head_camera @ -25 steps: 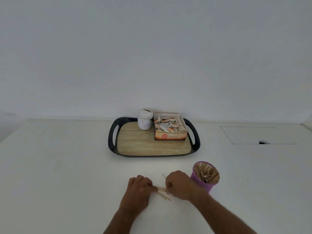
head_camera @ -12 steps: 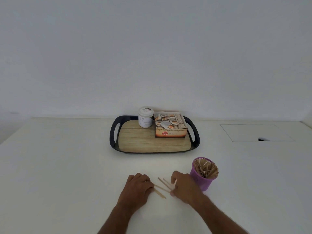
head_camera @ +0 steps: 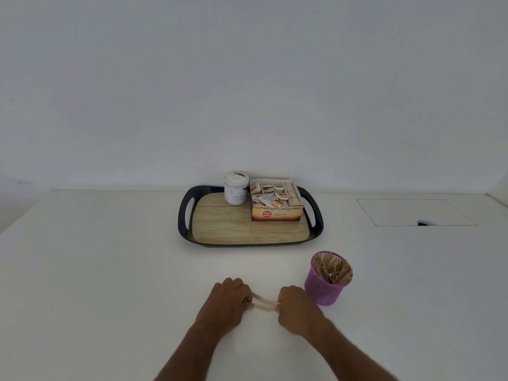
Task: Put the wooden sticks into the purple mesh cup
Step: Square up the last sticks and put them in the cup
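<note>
A few thin wooden sticks (head_camera: 264, 303) lie bunched just above the white table, spanning the gap between my two hands. My left hand (head_camera: 226, 301) pinches their left ends with curled fingers. My right hand (head_camera: 295, 306) grips their right ends. The purple mesh cup (head_camera: 325, 285) stands upright just right of my right hand, packed with several more wooden sticks that lean to its right.
A black tray (head_camera: 184, 215) with a wood-look floor sits farther back, holding a white jar (head_camera: 235, 191) and an open box of tea bags (head_camera: 276, 200). A flush hatch panel (head_camera: 412, 213) lies in the table at the back right.
The sticks lay spread loosely between my hands before; now both hands have gathered them into one bunch and hold its ends. The view has shifted slightly.
</note>
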### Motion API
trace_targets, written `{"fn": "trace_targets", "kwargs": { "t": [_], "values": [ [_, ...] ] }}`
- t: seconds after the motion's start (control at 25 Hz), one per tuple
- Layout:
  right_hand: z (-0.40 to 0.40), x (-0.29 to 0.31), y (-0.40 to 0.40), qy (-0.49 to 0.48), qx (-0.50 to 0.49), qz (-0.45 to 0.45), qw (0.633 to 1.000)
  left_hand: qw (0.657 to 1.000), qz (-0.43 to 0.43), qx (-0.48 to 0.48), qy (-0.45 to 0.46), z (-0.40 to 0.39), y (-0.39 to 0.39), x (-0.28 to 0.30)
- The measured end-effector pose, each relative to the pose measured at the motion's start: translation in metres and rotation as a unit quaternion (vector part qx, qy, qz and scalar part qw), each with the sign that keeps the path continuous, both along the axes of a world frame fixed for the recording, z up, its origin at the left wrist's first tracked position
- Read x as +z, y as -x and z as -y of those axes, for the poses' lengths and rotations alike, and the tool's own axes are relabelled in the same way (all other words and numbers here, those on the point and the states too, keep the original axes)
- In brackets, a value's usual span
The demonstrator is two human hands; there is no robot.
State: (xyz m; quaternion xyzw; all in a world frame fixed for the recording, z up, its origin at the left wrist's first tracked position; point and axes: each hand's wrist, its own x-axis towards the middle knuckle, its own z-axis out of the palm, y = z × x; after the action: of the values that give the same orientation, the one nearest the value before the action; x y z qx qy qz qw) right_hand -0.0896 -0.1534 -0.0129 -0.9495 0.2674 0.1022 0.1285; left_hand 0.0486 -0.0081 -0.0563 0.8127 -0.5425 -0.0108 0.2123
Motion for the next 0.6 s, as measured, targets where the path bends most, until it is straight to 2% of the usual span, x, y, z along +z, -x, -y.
{"fn": "trace_targets", "kwargs": {
  "t": [0.2,0.44,0.6],
  "values": [
    [-0.013,-0.002,0.004,0.036,0.014,0.005,0.999,0.998,-0.005,-0.009,-0.054,0.0,0.005,0.01],
    [0.002,0.008,0.005,-0.052,-0.042,0.05,0.997,0.996,-0.012,0.005,-0.089,-0.003,0.01,0.016],
    [0.004,0.007,0.007,-0.07,-0.046,0.103,0.991,0.995,-0.006,0.01,-0.101,-0.004,0.016,0.021]
  ]
}}
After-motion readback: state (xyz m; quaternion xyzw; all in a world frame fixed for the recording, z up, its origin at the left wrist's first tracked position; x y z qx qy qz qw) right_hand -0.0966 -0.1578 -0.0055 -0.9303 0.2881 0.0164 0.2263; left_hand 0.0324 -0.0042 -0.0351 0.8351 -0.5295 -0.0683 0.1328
